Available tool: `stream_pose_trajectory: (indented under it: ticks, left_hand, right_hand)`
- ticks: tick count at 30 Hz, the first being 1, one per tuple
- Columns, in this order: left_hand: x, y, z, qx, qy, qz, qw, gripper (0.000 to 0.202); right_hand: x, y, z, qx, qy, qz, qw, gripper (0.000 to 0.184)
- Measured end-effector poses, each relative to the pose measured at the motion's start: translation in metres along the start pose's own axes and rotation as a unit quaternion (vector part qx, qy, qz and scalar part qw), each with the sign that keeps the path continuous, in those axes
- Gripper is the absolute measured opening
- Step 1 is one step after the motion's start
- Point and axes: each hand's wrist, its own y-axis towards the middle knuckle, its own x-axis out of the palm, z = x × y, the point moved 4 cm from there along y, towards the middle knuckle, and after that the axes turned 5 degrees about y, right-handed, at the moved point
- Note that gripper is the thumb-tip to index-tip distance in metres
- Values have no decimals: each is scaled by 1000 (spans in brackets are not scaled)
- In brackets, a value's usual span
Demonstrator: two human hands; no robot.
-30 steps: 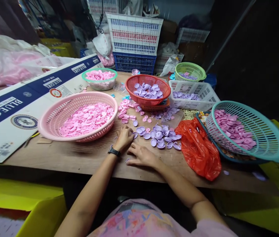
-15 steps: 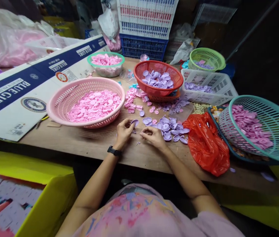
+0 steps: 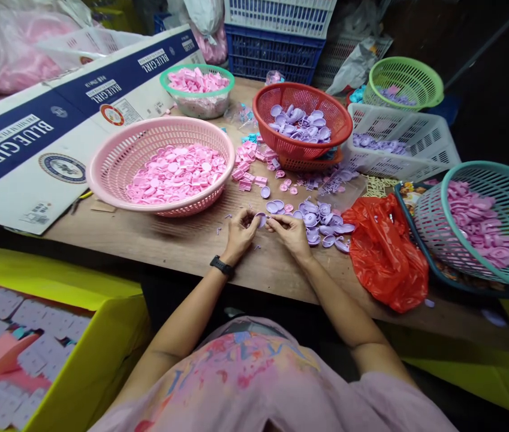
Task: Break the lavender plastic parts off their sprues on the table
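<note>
Between the thumb and fingers of my left hand (image 3: 240, 234) is a small round purple plastic piece (image 3: 261, 219). My right hand (image 3: 291, 233) pinches at the right edge of this same piece, so the two hands nearly meet above the table. A loose pile of purple plastic pieces (image 3: 321, 221), shaped like little dishes and spoons, lies just right of my right hand. Small purple scraps (image 3: 219, 230) are scattered on the wood around my left hand. Exactly what my right fingertips grip is too small to see clearly.
A pink basket (image 3: 114, 141) of pink pieces stands left, a red basket (image 3: 265, 96) of purple pieces behind. A red plastic bag (image 3: 384, 252) and a tilted teal basket (image 3: 456, 180) lie right. Printed cardboard (image 3: 15, 198) borders the wooden table (image 3: 159, 246).
My hands have come together at the purple piece; before, they were apart, with the piece in my left hand. The camera view has shifted, and more scraps show near my left hand.
</note>
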Motion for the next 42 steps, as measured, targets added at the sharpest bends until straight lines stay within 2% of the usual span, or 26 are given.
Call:
stream_pose_trajectory:
  ticks: [3, 6, 9, 16, 21, 30, 35, 40, 42]
  left_hand:
    - [-1, -2, 4, 43, 81, 3, 996, 23]
    - [-1, -4, 3, 57, 88, -15, 994, 19]
    - [0, -6, 1, 46, 68, -34, 996, 22]
    - [0, -8, 2, -6, 20, -23, 1000, 18]
    - [-1, -13, 7, 10, 42, -18, 999, 17]
    - [0, -17, 9, 43, 130, -9, 991, 17]
    - [1, -18, 8, 93, 194, 0, 977, 16]
    - [2, -22, 11, 211, 295, 37, 931, 19]
    - [4, -24, 12, 251, 319, 29, 914, 19]
  right_hand:
    - [0, -1, 0, -15, -16, -10, 1000, 34]
    - [-2, -2, -4, -45, -53, -12, 997, 30]
    - [-3, -4, -13, -87, -103, 0, 991, 26]
    - [-3, -7, -19, -94, -104, 31, 990, 26]
    - [0, -9, -24, -135, -153, 19, 979, 22]
    - [9, -17, -31, -170, -236, 21, 957, 18]
    - [11, -18, -33, -192, -251, 15, 949, 17]
    - [12, -20, -34, -206, -274, 12, 939, 17]
    - [13, -22, -34, -217, -282, 0, 935, 17]
